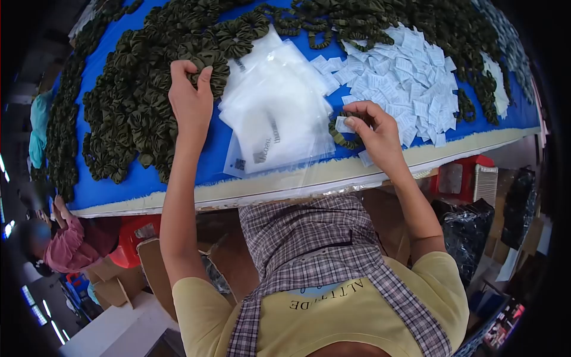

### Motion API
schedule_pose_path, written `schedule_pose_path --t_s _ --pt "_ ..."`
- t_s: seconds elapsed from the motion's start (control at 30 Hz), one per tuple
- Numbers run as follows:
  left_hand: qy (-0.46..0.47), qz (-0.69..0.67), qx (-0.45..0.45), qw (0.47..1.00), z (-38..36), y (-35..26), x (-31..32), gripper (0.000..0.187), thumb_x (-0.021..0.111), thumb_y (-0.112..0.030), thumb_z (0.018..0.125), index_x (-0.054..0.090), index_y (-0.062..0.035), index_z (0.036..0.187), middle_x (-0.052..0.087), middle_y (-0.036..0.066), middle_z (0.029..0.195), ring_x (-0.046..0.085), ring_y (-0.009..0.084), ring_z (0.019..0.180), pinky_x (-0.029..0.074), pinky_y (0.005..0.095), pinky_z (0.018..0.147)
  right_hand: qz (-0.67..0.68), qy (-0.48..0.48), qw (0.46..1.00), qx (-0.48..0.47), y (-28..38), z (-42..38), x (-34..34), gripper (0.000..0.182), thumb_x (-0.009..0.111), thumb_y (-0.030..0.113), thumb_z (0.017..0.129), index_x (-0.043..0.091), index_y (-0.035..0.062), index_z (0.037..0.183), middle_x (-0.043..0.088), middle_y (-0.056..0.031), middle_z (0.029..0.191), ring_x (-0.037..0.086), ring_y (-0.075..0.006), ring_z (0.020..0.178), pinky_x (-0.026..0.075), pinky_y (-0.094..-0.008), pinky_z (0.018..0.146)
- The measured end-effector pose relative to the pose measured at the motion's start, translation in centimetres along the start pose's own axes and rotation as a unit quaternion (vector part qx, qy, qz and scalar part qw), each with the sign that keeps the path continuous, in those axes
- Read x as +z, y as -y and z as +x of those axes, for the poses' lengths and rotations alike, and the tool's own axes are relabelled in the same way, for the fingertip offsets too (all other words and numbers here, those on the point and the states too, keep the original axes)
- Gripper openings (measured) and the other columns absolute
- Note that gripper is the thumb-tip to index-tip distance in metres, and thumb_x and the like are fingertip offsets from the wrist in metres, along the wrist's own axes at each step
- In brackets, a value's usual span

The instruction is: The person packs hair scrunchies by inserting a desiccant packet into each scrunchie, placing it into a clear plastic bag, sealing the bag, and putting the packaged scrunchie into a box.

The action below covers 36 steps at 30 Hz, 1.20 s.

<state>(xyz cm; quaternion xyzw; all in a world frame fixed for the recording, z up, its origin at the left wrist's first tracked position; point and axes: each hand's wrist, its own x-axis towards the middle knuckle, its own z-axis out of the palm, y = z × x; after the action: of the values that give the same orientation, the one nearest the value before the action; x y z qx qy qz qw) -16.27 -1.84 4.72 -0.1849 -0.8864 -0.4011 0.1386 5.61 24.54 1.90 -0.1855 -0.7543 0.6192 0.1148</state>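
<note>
My left hand (pixel 190 98) is at the right edge of a big pile of dark green scrunchies (pixel 128 89), its thumb and fingertips closed on one scrunchie (pixel 212 72). Over at the right, my right hand (pixel 377 132) pinches a small white label (pixel 343 124) together with a green scrunchie (pixel 345 140) near the table's front edge. Between the hands lies a stack of clear plastic bags (pixel 270 113) with dark print. A heap of small white printed labels (pixel 404 83) spreads beyond my right hand.
More green scrunchies (pixel 443 35) lie along the back of the blue table (pixel 205 169). A co-worker in a pink sleeve (pixel 74 244) is at the lower left. Red plastic stools (pixel 461 178) and cardboard boxes (pixel 113 285) stand below the table's edge.
</note>
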Motion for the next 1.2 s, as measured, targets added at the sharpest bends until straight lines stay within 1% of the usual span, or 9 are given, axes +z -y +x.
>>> schedule_pose_path --t_s 0.07,0.13,0.3,0.5,0.67,0.83,0.97,1.07,1.2 --pt "-0.062 -0.019 0.062 0.996 -1.5 -1.5 0.3 0.023 0.063 -0.01 0.097 0.056 -0.0038 0.118 0.061 0.007 0.101 0.059 0.0197 0.084 0.048 0.0329 0.075 0.053 0.023 0.998 -0.036 2.0 0.0 1.4 0.019 0.068 0.001 0.09 0.068 0.0006 0.109 0.066 -0.0045 0.099 0.055 -0.013 0.08 0.045 -0.0238 0.075" --pt "0.012 -0.353 -0.068 0.933 -3.9 -4.1 0.7 0.031 0.058 -0.014 0.102 0.05 -0.0043 0.13 0.059 0.007 0.103 0.058 0.0161 0.091 0.05 0.0303 0.081 0.103 0.042 0.991 -0.071 4.0 -0.2 2.7 0.021 0.066 -0.001 0.092 0.067 -0.0008 0.113 0.065 -0.0036 0.101 0.055 -0.0113 0.082 0.044 -0.0212 0.076" --pt "0.164 -0.584 -0.227 0.762 -11.3 -9.4 0.2 0.045 0.045 -0.03 0.11 0.04 -0.0056 0.148 0.056 0.012 0.13 0.058 0.0179 0.113 0.047 0.0317 0.098 -0.004 0.041 0.982 -0.183 6.1 -1.4 6.1 0.014 0.068 0.001 0.088 0.068 0.0034 0.102 0.059 -0.0083 0.114 0.056 -0.0169 0.094 0.045 -0.0262 0.082" --pt "0.209 -0.532 -0.262 0.777 -19.5 -10.2 1.7 0.053 0.054 -0.012 0.105 0.031 -0.006 0.152 0.052 0.012 0.137 0.055 0.0195 0.12 0.045 0.0314 0.102 -0.023 0.103 0.981 -0.165 0.8 -4.7 4.8 0.01 0.066 0.002 0.089 0.067 0.0037 0.099 0.056 -0.0134 0.123 0.053 -0.023 0.106 0.044 -0.0319 0.09" --pt "0.168 -0.617 -0.318 0.7 -22.1 -10.4 3.5 0.059 0.06 -0.01 0.101 0.029 -0.006 0.151 0.048 0.015 0.139 0.053 0.0211 0.119 0.046 0.0329 0.1 -0.036 0.095 0.99 -0.097 -1.0 -6.6 3.5 0.008 0.066 0.004 0.091 0.066 0.004 0.099 0.051 -0.0143 0.134 0.048 -0.0234 0.116 0.042 -0.0328 0.094" --pt "0.208 -0.567 -0.284 0.745 -21.2 -11.1 3.1 0.059 0.06 -0.012 0.101 0.029 -0.0047 0.15 0.049 0.016 0.137 0.052 0.0208 0.119 0.045 0.0335 0.101 -0.143 0.078 0.943 -0.29 0.2 -5.8 3.5 0.014 0.063 0.006 0.093 0.065 0.0032 0.107 0.053 -0.0135 0.131 0.051 -0.0202 0.112 0.042 -0.0308 0.093" --pt "0.207 -0.521 -0.214 0.8 -20.6 -10.8 3.6 0.057 0.06 -0.009 0.099 0.031 -0.0028 0.148 0.052 0.014 0.132 0.054 0.0195 0.115 0.045 0.0326 0.1 0.02 0.157 0.986 -0.046 1.0 -5.6 2.8 0.023 0.062 0.006 0.094 0.062 0.002 0.117 0.061 -0.0138 0.12 0.057 -0.0193 0.097 0.046 -0.0302 0.087" --pt "0.231 -0.45 -0.198 0.84 -19.3 -9.2 3.3 0.048 0.061 -0.003 0.097 0.042 -0.0004 0.141 0.055 0.011 0.124 0.055 0.0187 0.107 0.045 0.0309 0.096 -0.015 0.174 0.985 0.002 1.2 -4.2 1.7 0.03 0.057 0.008 0.098 0.058 0.0023 0.128 0.061 -0.0081 0.117 0.056 -0.0152 0.098 0.044 -0.0269 0.089" --pt "0.097 -0.298 -0.149 0.938 -18.3 -7.6 4.2 0.032 0.065 0.0 0.092 0.058 -0.001 0.123 0.056 0.009 0.112 0.057 0.0192 0.093 0.048 0.0295 0.083 -0.005 0.071 0.997 0.014 1.0 -1.8 2.1 0.028 0.059 0.009 0.098 0.059 0.0018 0.125 0.063 -0.0069 0.109 0.056 -0.0142 0.091 0.045 -0.0255 0.082"
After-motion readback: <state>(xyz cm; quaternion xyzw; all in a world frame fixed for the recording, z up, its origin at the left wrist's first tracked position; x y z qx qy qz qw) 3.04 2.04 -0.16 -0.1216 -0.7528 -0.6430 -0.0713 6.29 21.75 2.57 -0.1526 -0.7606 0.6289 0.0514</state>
